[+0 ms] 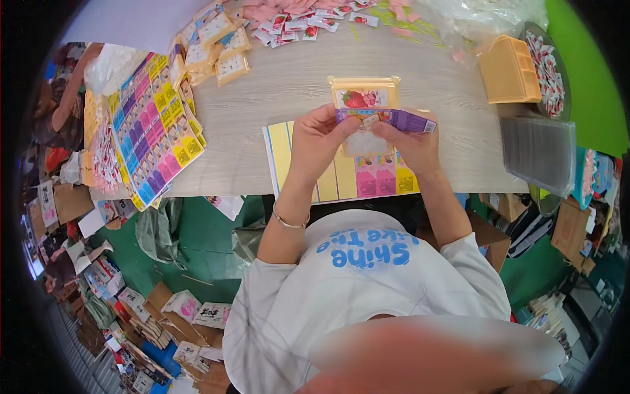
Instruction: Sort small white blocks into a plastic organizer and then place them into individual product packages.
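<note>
Above the near middle of the table, both my hands hold a pale yellow plastic tray pack (396, 81) with a strawberry-printed sachet (361, 99) near its top. Across its middle runs a purple label (408, 121), one end sticking out past the pack on the right. My left hand (316, 139) grips the pack's left edge, thumb on the label. Closed on the label's right part is my right hand (412, 146), its thumb pressing near the middle. Beneath lies a label sheet (336, 177), partly peeled to yellow backing, with pink and yellow labels left. Fingers behind the pack are hidden.
Colourful label sheets (154, 125) overhang the table's left edge. Filled tray packs (213, 43) pile up behind them. Strawberry sachets (308, 27) are scattered at the back. To the right stand stacked yellow trays (508, 69), a bowl of sachets (546, 72) and clear plastic covers (538, 154).
</note>
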Available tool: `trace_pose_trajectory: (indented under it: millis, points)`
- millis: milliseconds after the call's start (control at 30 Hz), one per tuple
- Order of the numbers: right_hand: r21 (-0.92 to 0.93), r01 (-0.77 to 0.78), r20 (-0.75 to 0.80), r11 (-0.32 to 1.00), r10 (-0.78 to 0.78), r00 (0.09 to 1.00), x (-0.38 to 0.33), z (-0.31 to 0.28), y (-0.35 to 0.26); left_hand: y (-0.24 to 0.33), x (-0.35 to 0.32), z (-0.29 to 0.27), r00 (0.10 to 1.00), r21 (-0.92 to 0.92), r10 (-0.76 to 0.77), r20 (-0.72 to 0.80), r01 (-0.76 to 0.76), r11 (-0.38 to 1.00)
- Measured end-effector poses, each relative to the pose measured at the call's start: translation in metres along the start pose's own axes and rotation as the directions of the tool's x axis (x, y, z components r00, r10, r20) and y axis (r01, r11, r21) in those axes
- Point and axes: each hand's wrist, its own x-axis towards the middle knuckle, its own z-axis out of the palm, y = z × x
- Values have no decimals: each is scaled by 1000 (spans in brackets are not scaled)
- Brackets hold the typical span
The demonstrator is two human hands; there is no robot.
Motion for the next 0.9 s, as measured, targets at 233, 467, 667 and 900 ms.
trace_pose_trajectory:
  millis: [233, 467, 667, 900]
  points:
    - [344, 60, 175, 937, -126, 976, 14, -24, 12, -22, 5, -25, 987, -230, 20, 159, 17, 973]
    - [678, -323, 311, 660, 141, 940, 15, 12, 46, -36, -2, -24, 962, -472, 26, 273, 110, 875]
    - [637, -87, 0, 766, 112, 994, 7, 48, 50, -35, 6, -22, 966, -376, 10, 257, 91, 922]
    - [118, 47, -47, 992, -42, 998, 16, 34, 34, -28, 1, -41, 998, -408, 48, 31, -31, 912]
